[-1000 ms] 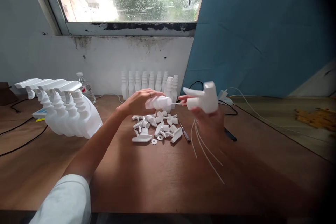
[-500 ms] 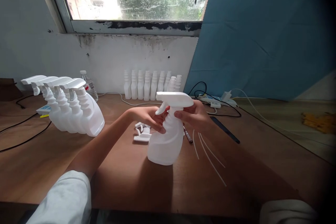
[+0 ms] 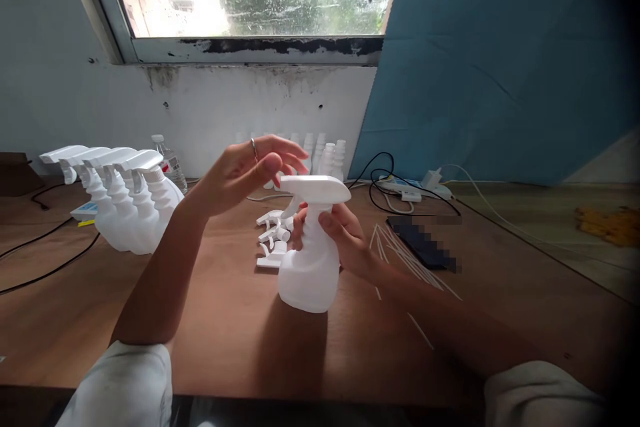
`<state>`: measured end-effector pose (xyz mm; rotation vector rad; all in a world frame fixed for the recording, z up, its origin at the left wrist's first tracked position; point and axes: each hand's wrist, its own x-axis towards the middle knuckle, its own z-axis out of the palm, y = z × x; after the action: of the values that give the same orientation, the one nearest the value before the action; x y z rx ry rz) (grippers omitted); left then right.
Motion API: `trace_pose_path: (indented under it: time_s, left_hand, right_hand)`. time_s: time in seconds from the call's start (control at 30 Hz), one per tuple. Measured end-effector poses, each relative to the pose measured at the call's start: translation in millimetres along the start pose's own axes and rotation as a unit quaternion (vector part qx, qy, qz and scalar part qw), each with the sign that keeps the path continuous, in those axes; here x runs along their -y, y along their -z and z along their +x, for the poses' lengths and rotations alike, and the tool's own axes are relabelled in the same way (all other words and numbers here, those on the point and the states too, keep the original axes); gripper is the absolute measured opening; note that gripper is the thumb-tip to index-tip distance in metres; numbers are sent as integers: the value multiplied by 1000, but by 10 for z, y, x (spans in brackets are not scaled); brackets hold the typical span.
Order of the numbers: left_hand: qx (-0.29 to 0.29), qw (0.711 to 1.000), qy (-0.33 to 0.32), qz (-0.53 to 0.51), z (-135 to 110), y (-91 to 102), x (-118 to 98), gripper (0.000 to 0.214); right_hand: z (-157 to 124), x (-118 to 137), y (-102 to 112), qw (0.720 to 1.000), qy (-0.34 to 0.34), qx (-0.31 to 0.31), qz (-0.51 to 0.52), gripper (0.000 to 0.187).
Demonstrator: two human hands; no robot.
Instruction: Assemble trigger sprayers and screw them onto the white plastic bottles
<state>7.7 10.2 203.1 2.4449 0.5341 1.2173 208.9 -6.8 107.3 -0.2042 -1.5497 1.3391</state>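
Head view: at far left on the brown bench (image 3: 215,320), white spray bottles (image 3: 125,230) with ribbed necks stand in a tight row, trigger heads aligned. Behind them, a clear bottle (image 3: 171,165) wears a red-and-white label, its lettering too small to read. The left hand (image 3: 235,177), a ring on one finger, has its grip apart. Below lie loose trigger heads (image 3: 273,255) of smooth white plastic; beyond, matching bottles (image 3: 340,159) line the wall. At center, a translucent spray bottle (image 3: 310,280) is upright, head fitted, the grip of the right hand (image 3: 347,233) clamped around its neck; its contents cannot be made out. At right, slender white tubes (image 3: 417,268) lie beside a flat, dark, partly pixelated object (image 3: 419,240).
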Motion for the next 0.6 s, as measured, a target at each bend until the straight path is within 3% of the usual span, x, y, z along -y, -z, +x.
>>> trace_pose_path:
  time_s: [0.2,0.4,0.6]
  left_hand:
    - [-46,996,-23,78,11,-253,-146,17]
    - [-40,999,-20,9,27,-258,-48,14]
    - [-45,999,-5,-11,37,-294,-20,15]
  right_hand:
    - [-19,-38,50,1000,-10,4,17,37]
    - [20,18,-13,1000,-24,-6,-6,29]
    - [44,37,-4,1000,-17,15,14,42]
